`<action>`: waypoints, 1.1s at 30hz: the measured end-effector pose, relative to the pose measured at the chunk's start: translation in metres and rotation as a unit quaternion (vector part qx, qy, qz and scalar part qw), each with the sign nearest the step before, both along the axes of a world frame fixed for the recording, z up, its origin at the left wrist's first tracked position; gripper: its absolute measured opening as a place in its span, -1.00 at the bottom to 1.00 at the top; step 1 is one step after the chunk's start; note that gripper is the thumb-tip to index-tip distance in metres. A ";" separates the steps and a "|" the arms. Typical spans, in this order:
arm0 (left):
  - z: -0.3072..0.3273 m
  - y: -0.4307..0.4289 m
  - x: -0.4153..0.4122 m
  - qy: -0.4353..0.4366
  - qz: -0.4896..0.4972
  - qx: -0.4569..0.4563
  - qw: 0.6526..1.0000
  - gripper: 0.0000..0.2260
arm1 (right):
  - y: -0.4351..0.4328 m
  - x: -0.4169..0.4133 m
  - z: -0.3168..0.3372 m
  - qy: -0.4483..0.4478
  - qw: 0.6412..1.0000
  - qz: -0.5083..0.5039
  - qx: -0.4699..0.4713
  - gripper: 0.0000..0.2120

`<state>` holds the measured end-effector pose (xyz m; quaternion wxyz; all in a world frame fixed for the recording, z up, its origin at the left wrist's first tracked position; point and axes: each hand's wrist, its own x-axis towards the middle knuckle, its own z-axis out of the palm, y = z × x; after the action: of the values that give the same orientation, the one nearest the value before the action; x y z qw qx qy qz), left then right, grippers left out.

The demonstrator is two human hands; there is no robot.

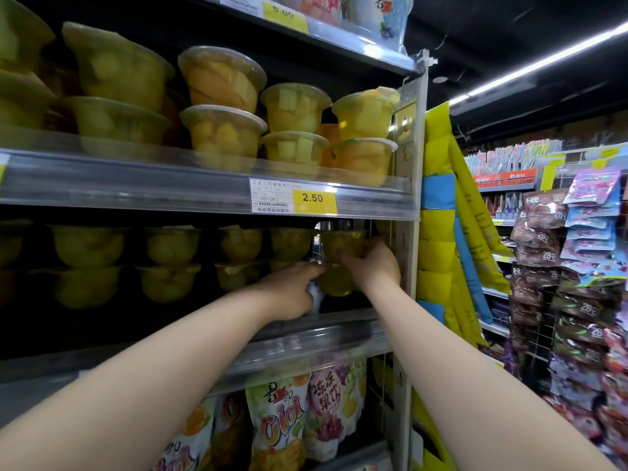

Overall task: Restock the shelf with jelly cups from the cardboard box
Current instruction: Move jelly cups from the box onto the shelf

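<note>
Where both arms reach into the dim right end of the middle shelf point(323, 334), the right hand point(375, 266) curls round a clear, bowl-shaped plastic jelly cup point(339, 244) stacked on a lower cup point(336, 285). The left hand point(292, 290) touches their rims; its grip is blurred, so I cannot tell. Neighbouring cups point(170, 246) are shadowed, and the glossy pouches point(282, 426) below are cut off.

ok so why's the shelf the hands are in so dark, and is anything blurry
Head view: the upper shelf shades the lower cups, while the upper cups are brightly lit. Head view: glare streaks its clear rail beside the 2.50 tag. Head view: the wide lens bows shelf edges; the left hand and right hand are dim and soft, hiding their fingers' hold.
</note>
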<state>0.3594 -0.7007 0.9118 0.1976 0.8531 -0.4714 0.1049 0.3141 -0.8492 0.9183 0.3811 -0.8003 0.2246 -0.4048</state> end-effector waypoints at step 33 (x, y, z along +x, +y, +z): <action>0.008 -0.012 0.011 -0.170 0.165 0.158 0.959 -0.63 | -0.001 -0.013 -0.026 0.294 0.921 0.093 -0.237 -0.53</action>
<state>0.3702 -0.7132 0.9199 -0.0427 0.9089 -0.3613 0.2040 0.3006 -0.8498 0.8919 0.1333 -0.9675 0.1486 -0.1553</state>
